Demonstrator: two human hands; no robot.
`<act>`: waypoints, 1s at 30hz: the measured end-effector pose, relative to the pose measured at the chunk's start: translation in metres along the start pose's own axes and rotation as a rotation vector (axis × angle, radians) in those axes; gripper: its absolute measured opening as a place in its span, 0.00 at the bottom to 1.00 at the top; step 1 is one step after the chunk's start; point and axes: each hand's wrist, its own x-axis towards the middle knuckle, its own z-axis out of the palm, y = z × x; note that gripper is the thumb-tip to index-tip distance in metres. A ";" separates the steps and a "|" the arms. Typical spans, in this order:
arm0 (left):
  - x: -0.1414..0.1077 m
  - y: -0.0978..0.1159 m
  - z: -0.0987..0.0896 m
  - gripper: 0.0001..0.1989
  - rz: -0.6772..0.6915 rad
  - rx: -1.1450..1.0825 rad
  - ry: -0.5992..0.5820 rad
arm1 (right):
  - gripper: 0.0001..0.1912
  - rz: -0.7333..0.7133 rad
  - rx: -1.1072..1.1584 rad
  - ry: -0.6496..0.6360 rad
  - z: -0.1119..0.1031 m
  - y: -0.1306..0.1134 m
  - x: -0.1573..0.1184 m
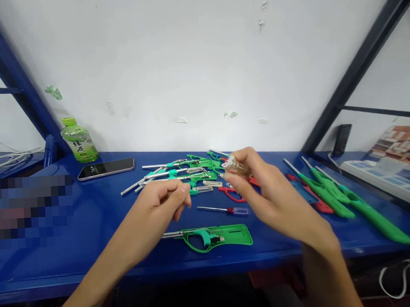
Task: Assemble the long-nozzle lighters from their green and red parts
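Note:
My right hand (272,191) is raised above the table, its thumb and fingers pinching a small clear lighter tank (239,167) with a pale end. My fingers partly cover it. To the left, my left hand (162,199) is closed with thumb against forefinger; whatever it may hold is hidden. Nearest the front edge lies an opened green lighter shell (235,234) with a metal tube and a turquoise trigger (205,237). Between the hands and that shell rests a screwdriver (237,211) with a purple and red handle. Behind my hands are several opened green lighters (205,163) and loose clear tanks (211,184).
Closed green lighters (331,197) and a red shell (323,206) lie at the right of the blue table (127,242). A phone (106,168) and a green drink bottle (79,141) stand back left. Blue metal posts and a white wall bound the table.

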 end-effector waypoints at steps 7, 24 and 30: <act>-0.021 -0.043 0.036 0.12 0.276 0.340 -0.011 | 0.07 0.117 -0.059 -0.317 0.011 0.030 -0.036; -0.040 -0.062 0.043 0.12 0.532 0.487 0.042 | 0.08 -0.331 -0.481 -0.355 0.038 0.041 -0.043; -0.039 -0.064 0.042 0.12 0.551 0.467 0.037 | 0.13 -0.553 -0.662 -0.301 0.046 0.035 -0.041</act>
